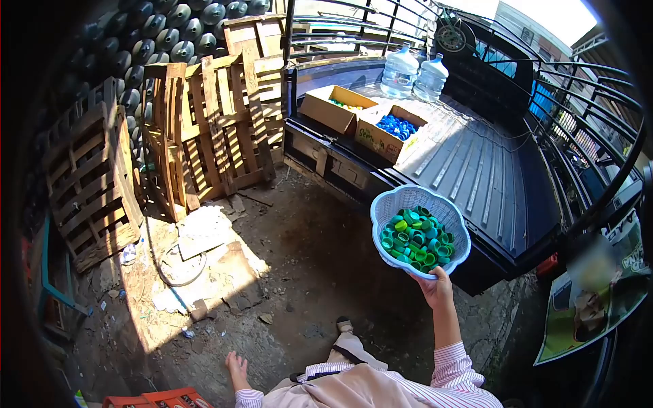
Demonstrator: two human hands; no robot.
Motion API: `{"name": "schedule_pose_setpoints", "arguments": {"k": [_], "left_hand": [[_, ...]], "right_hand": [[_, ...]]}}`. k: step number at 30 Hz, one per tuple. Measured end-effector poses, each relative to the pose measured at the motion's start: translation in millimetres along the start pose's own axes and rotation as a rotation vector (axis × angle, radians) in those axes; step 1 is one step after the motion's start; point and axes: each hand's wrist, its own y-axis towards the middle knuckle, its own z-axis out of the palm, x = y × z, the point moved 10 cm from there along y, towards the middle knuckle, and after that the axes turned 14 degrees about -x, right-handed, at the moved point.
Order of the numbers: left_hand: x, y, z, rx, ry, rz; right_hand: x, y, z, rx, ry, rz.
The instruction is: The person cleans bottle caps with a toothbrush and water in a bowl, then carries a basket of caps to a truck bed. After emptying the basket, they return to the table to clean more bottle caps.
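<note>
My right hand [437, 290] grips the near rim of a light blue plastic basket [386, 197]. Green and teal bottle caps [416, 238] fill much of it. The basket is held out by the edge of a truck bed [476, 197]. My left hand [237, 367] hangs low on the left with its fingers loosely apart and nothing in it. On the truck bed's rear edge stand two cardboard boxes: one box [328, 114] with green and yellow-orange caps partly in view, and one box [376, 141] with blue caps [396, 127].
Two large clear water bottles [400, 71] stand farther in on the truck bed, inside metal side rails. Wooden pallets [211, 126] lean at the left before stacked gallon bottles [183, 51]. Rubble and a hose loop [180, 272] lie on the ground. A red crate [160, 399] is at lower left.
</note>
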Motion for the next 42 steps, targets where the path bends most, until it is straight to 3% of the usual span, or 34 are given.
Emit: {"name": "schedule_pose_setpoints", "arguments": {"k": [3,5,7,9,13,17,19,21,24,27,36,42], "left_hand": [[24,5,35,-0.042,-0.199,0.013],[29,3,56,-0.072,-0.264,0.045],[57,-13,68,-0.037,-0.376,-0.034],[70,-27,72,-0.049,-0.436,-0.055],[94,-45,41,-0.356,-0.601,-0.042],[115,-43,35,-0.432,-0.803,-0.017],[123,-57,45,-0.482,-0.864,-0.054],[118,-82,50,-0.524,-0.928,-0.019],[143,-89,48,-0.621,-1.038,0.001],[172,-102,56,-0.78,-1.144,-0.032],[249,-125,145,-0.787,-1.412,0.083],[285,-153,165,-0.831,-1.495,0.123]], "right_hand": [[33,82,61,0.066,0.042,0.019],[50,115,102,0.142,-0.095,-0.058],[60,161,136,0.147,-0.104,-0.077],[58,197,178,0.148,-0.022,0.073],[64,268,260,0.229,-0.017,0.0],[45,336,326,0.168,0.06,0.272],[47,363,360,0.165,0.058,0.264],[62,379,393,0.35,-0.001,0.098],[75,419,428,0.02,-0.079,0.046],[85,469,440,-0.097,-0.05,0.04],[100,582,531,-0.567,0.019,0.003],[67,630,543,-0.926,0.054,-0.027]]}}
